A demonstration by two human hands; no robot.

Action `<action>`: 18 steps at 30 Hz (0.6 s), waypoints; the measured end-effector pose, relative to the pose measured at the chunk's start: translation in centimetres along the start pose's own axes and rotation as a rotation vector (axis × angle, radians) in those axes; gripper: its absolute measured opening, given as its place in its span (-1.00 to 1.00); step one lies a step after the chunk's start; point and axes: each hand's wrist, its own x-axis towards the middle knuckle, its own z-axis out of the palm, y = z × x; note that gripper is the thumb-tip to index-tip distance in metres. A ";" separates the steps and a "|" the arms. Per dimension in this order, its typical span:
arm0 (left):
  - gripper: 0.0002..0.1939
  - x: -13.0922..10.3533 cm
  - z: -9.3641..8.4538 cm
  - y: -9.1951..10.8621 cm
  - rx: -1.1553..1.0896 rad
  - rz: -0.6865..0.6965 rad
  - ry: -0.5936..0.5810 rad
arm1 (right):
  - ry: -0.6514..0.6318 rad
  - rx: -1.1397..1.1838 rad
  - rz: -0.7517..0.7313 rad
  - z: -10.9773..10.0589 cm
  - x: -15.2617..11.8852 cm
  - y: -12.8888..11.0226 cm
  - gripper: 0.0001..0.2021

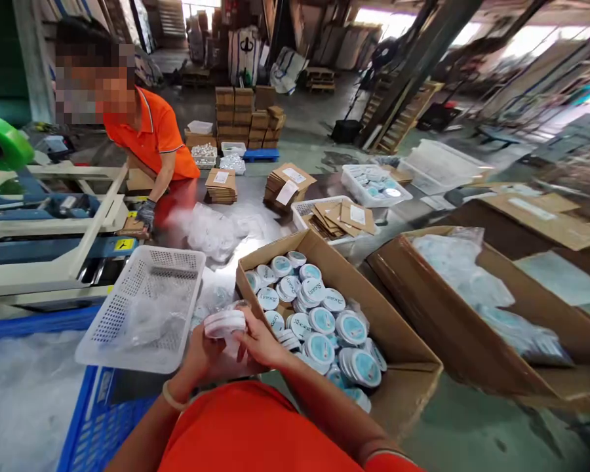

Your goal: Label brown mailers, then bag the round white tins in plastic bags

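We hold a round white tin (225, 323) between both hands, our left hand (207, 357) cupped beneath and our right hand (260, 344) closed on its near edge; just right sits a cardboard box (403, 357) of tins, left a white basket (142, 314)

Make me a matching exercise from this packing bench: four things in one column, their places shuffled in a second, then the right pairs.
Things:
1. white round tin
2. white plastic basket
3. open cardboard box
4. gloved co-worker's hand

Places:
A. on the blue crate's corner, left of the hands
B. full of blue-lidded tins
C. between left hand and right hand
D. at the far left bench, on flat cardboard

Pairs: 1-C, 2-A, 3-B, 4-D
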 end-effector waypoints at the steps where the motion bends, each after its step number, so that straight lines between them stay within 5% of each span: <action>1: -0.56 0.0 -0.3 0.1 -0.052 0.010 -0.001 | -0.001 -0.036 0.041 0.0 0.3 -0.1 -0.52; 6: -0.42 0.4 -1.4 0.4 -0.126 0.021 0.033 | 0.040 -0.670 0.199 -1.2 0.8 -1.6 -0.75; 10: -0.45 1.1 -0.3 0.2 -0.113 0.063 0.102 | -0.008 -1.226 0.340 -0.2 1.1 -3.5 -0.57; 12: -0.45 1.9 0.1 -0.4 -0.138 0.034 0.114 | -0.004 -1.302 0.378 0.1 1.7 -4.2 -0.41; 16: -0.50 3.9 1.4 -2.3 -0.279 -0.101 0.143 | 0.058 -1.274 0.362 -0.8 3.9 -4.8 -0.66; 18: -0.48 5.1 2.8 -3.1 -0.388 -0.179 0.182 | 0.152 -1.269 0.376 -1.2 5.6 -4.4 -0.60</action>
